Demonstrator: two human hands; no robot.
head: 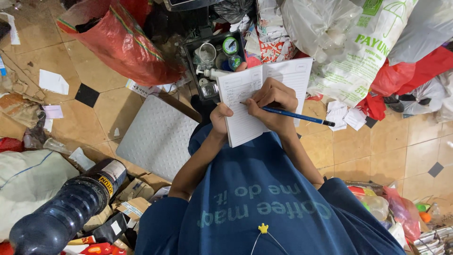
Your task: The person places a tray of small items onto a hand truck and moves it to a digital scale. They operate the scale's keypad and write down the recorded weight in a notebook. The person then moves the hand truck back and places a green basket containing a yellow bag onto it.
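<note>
An open lined notebook point(292, 75) is held up in front of me, over my blue shirt. My left hand point(221, 118) grips its lower left edge, thumb on the page. My right hand point(273, 101) rests on the left page and holds a blue pencil point(297, 115), its tip touching the paper among some handwritten lines. The right page is partly covered by my right hand.
A grey textured scale platform point(158, 137) lies on the tiled floor. Behind it stands a black crate point(214, 56) of small containers, a red woven sack point(120, 40) and white plastic bags point(349, 42). A dark bottle point(66, 208) and cardboard scraps lie at lower left.
</note>
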